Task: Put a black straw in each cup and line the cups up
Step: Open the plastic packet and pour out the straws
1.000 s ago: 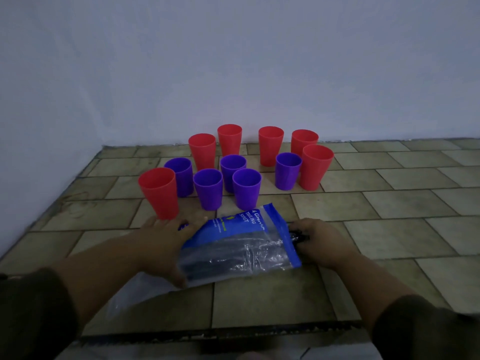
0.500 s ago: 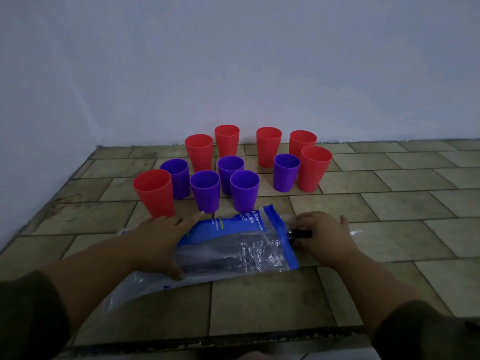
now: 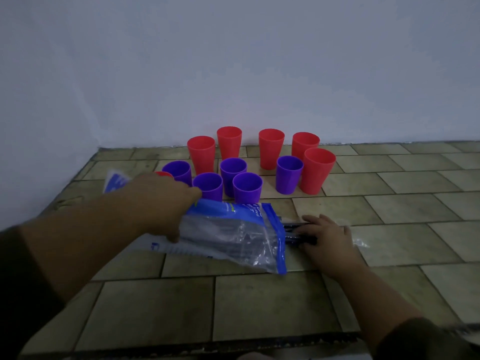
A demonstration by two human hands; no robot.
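**Drawing the straws out of the packet**

The straw packet (image 3: 233, 233) lies flat on the tiled floor (image 3: 272, 305), just in front of the cluster of cups. All places below are given relative to this packet.

The left hand (image 3: 166, 201) presses down on the packet's left part, fingers curled over the plastic, thumb hooked on the near edge. The right hand (image 3: 326, 236) lies at the packet's open right end, fingers held together and flat over the black straws (image 3: 294, 232) that protrude there. Whether the thumb pinches them from below cannot be told.

Behind the packet stand the purple cups (image 3: 246, 187) and, further back, the red cups (image 3: 271, 148), bunched and not in a line. No straw shows in any cup.

Recommended procedure, as a judgement:
- Hold the packet pinned with the left hand so that it does not slide.
- Draw the straws straight out to the right, parallel to the floor.
- Keep the left forearm low and clear; the red cup (image 3: 163, 174) behind it is close enough to be toppled.
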